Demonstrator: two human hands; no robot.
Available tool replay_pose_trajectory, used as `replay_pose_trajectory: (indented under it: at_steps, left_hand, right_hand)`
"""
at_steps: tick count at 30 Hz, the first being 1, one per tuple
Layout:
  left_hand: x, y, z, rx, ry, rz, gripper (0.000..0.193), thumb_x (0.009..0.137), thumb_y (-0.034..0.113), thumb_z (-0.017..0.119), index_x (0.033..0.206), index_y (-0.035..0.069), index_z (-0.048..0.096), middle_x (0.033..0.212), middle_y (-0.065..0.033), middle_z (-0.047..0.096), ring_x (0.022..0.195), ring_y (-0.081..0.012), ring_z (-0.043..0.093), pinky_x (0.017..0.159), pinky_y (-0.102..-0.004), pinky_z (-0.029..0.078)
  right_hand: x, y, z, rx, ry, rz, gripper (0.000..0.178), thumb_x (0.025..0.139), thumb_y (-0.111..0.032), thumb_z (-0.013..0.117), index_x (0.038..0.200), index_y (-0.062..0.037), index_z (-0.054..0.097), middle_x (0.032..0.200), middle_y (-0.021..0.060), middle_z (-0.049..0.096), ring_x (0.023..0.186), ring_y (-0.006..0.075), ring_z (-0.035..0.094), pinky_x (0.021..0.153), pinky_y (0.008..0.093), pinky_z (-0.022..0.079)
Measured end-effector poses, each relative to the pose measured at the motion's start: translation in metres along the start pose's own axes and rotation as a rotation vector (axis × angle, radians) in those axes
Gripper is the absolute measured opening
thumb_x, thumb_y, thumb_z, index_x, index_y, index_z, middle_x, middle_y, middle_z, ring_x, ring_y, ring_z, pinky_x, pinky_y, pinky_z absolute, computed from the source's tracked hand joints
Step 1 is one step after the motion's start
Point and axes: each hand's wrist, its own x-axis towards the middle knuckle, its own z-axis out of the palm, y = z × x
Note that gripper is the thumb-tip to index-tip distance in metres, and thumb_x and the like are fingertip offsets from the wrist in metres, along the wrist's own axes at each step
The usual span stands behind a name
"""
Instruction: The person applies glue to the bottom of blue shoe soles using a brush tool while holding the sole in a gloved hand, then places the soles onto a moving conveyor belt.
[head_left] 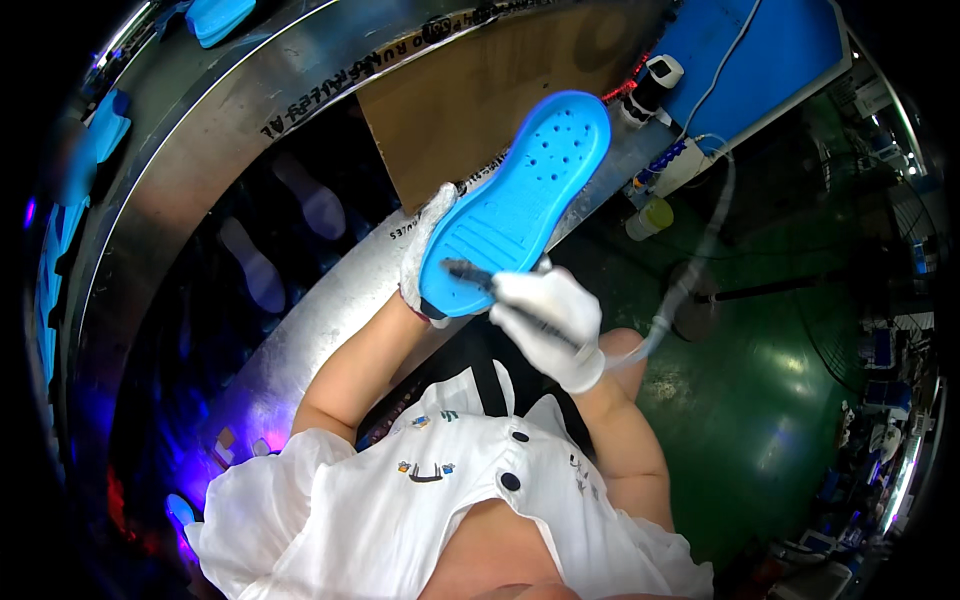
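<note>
A bright blue shoe sole [490, 225] is held up in front of me, tilted, its holed end pointing away to the right. My left hand [420, 245], in a white glove, grips the sole along its left edge near the closer end. In my gloved right hand [552, 318] is a brush [466, 272], fingers closed round its dark handle. The brush's dark tip, slightly blurred, is over the near end of the sole's ridged face; whether it touches cannot be seen. A translucent hose [705, 260] runs from near my right wrist.
Left of me, pale soles [255, 270] lie on a dark surface within a curved metal rim [190, 160]. A cardboard sheet [400, 130] leans beyond. A blue tabletop [800, 60], a white-and-black device [655, 85] and a yellowish container [650, 218] are at right. Green floor [740, 400] lies below.
</note>
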Motion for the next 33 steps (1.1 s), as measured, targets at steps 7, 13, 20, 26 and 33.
replay_pose_trajectory:
  at_steps: [7, 13, 20, 26, 33]
  left_hand:
    - [0.002, 0.022, -0.003, 0.840, 0.180, 0.039, 0.068, 0.098, 0.051, 0.049, 0.139, -0.003, 0.050, 0.132, -0.0210, 0.060, 0.109, -0.0330, 0.066, 0.096, -0.0384, 0.055]
    - [0.000, 0.040, -0.001, 0.552, 0.148, -0.183, 0.049, 0.095, 0.031, 0.062, 0.124, -0.008, 0.062, 0.114, -0.0193, 0.069, 0.103, -0.0251, 0.070, 0.088, -0.0369, 0.058]
    - [-0.002, 0.049, 0.017, 0.935, 0.416, -0.214, 0.037, 0.090, 0.033, 0.070, 0.109, 0.001, 0.071, 0.100, -0.0116, 0.072, 0.082, -0.0182, 0.071, 0.072, -0.0310, 0.059]
    - [-0.002, 0.057, 0.020, 0.951, 0.340, -0.168, 0.036, 0.088, 0.035, 0.073, 0.108, 0.005, 0.072, 0.099, -0.0098, 0.073, 0.086, -0.0171, 0.071, 0.077, -0.0314, 0.059]
    - [0.000, 0.068, 0.036, 1.542, -0.295, 0.151, 0.043, 0.100, 0.035, 0.055, 0.136, 0.010, 0.060, 0.131, -0.0093, 0.062, 0.118, -0.0178, 0.062, 0.103, -0.0318, 0.049]
  right_hand:
    - [0.021, -0.013, -0.014, 0.014, -0.199, 0.020, 0.021, 0.078, -0.010, 0.077, 0.098, -0.0102, 0.071, 0.098, 0.0052, 0.072, 0.072, 0.0229, 0.065, 0.064, 0.0322, 0.054]
    - [0.018, -0.030, -0.009, 0.136, -0.269, 0.084, 0.019, 0.078, -0.010, 0.076, 0.096, -0.0112, 0.070, 0.098, 0.0037, 0.073, 0.073, 0.0224, 0.065, 0.064, 0.0327, 0.054]
    - [0.020, -0.040, -0.018, -0.106, -0.403, -0.021, 0.025, 0.072, -0.006, 0.081, 0.095, -0.0081, 0.073, 0.102, 0.0090, 0.074, 0.069, 0.0226, 0.066, 0.063, 0.0295, 0.053]
    - [0.025, -0.051, -0.025, -0.257, -0.492, -0.092, 0.024, 0.072, -0.008, 0.081, 0.096, -0.0075, 0.074, 0.096, 0.0105, 0.074, 0.062, 0.0207, 0.061, 0.055, 0.0285, 0.049]
    - [0.021, -0.042, -0.034, -0.284, -0.399, -0.133, 0.028, 0.071, -0.008, 0.082, 0.098, -0.0094, 0.074, 0.103, 0.0083, 0.074, 0.058, 0.0207, 0.058, 0.054, 0.0290, 0.049]
